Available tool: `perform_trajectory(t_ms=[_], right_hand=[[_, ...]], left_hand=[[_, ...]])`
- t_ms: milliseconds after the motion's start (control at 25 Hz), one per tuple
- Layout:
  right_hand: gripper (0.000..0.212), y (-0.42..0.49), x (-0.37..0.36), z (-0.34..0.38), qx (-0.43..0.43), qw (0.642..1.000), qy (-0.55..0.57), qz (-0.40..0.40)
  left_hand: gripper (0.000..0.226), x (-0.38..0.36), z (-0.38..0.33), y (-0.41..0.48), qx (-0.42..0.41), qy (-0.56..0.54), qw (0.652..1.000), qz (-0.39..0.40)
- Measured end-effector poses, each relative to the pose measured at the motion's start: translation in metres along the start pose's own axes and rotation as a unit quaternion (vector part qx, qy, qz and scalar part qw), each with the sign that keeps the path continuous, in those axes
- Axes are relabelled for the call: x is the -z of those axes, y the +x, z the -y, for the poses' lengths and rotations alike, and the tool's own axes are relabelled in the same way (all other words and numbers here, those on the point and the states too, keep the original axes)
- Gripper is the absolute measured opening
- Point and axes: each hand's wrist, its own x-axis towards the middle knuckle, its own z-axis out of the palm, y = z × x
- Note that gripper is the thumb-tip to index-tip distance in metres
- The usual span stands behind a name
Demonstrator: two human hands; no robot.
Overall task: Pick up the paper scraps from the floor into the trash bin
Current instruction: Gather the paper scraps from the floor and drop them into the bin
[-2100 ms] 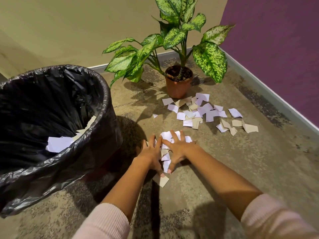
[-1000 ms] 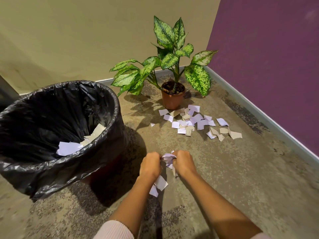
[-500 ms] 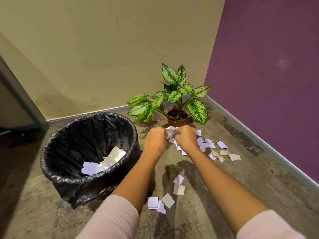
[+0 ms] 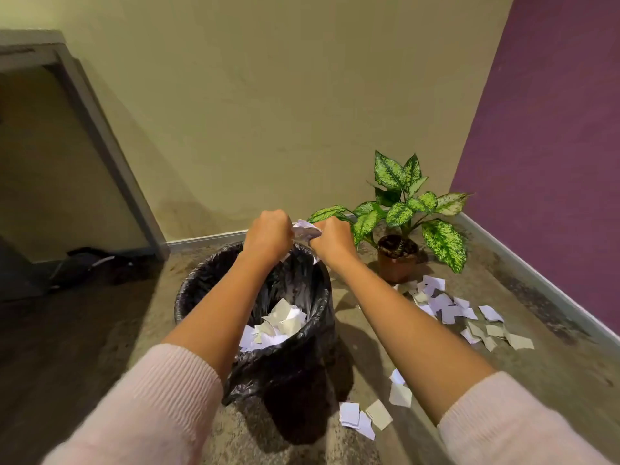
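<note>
My left hand (image 4: 268,234) and my right hand (image 4: 332,241) are pressed together, both shut on a bunch of paper scraps (image 4: 305,231). They hover above the far rim of the trash bin (image 4: 302,357), which is lined with a black bag. Several white and beige scraps (image 4: 276,325) lie inside the bin. A pile of scraps (image 4: 453,307) lies on the floor by the plant pot. A few more scraps (image 4: 365,417) lie on the floor near the bin's right side, under my right forearm.
A potted plant (image 4: 399,260) with speckled green leaves stands in the corner between the beige wall and the purple wall (image 4: 543,162). A doorway (image 4: 50,179) opens at the left, with a dark object (image 4: 84,266) on the floor there.
Both hands gathered scraps off the floor, closed on them, lifted and moved left over the bin. A few scraps dropped to the floor beside the bin. The view rose.
</note>
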Motion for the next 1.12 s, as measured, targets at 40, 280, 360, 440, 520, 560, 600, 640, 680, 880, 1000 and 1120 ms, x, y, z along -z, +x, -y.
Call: perform_trajectory(t_ms=[40, 280, 360, 440, 520, 560, 600, 640, 680, 880, 1000, 1120], right_hand=[[0.015, -0.002, -0.01, 0.007, 0.003, 1.0, -0.004, 0.019], [0.029, -0.011, -0.053, 0.014, 0.035, 0.988, -0.035, 0.146], [0.047, -0.012, -0.057, 0.014, 0.046, 0.984, -0.025, 0.173], [0.057, -0.012, -0.058, 0.013, 0.052, 0.983, -0.019, 0.177], [0.059, -0.011, -0.056, 0.013, 0.053, 0.984, -0.018, 0.171], [0.058, -0.01, -0.054, 0.013, 0.054, 0.985, -0.015, 0.166], [0.053, -0.01, -0.052, 0.013, 0.053, 0.986, -0.01, 0.156], [0.045, -0.009, -0.048, 0.013, 0.051, 0.989, -0.006, 0.138], [0.035, -0.009, -0.045, 0.012, 0.049, 0.992, -0.001, 0.115], [0.016, -0.011, -0.016, -0.003, 0.029, 0.999, 0.007, 0.026], [0.018, -0.016, 0.007, -0.026, 0.008, 1.0, 0.003, 0.006], [0.017, -0.023, 0.029, -0.063, -0.023, 0.999, -0.025, -0.003]], left_hand=[[0.015, -0.001, 0.012, -0.002, 0.012, 0.01, 1.0, 0.009], [0.026, -0.025, 0.051, -0.016, 0.076, 0.039, 0.99, 0.11], [0.033, -0.031, 0.056, -0.02, 0.088, 0.053, 0.985, 0.139], [0.042, -0.034, 0.058, -0.021, 0.102, 0.066, 0.981, 0.149], [0.046, -0.033, 0.058, -0.022, 0.112, 0.073, 0.982, 0.133], [0.045, -0.032, 0.056, -0.022, 0.115, 0.073, 0.983, 0.12], [0.042, -0.03, 0.053, -0.023, 0.116, 0.07, 0.985, 0.106], [0.039, -0.028, 0.049, -0.023, 0.113, 0.066, 0.987, 0.091], [0.036, -0.026, 0.044, -0.024, 0.108, 0.06, 0.989, 0.076], [0.033, -0.021, -0.002, -0.025, 0.054, 0.025, 0.998, 0.028], [0.035, -0.027, -0.041, -0.029, 0.014, 0.002, 1.0, 0.019], [0.03, -0.045, -0.079, -0.039, -0.03, -0.016, 0.999, 0.011]])
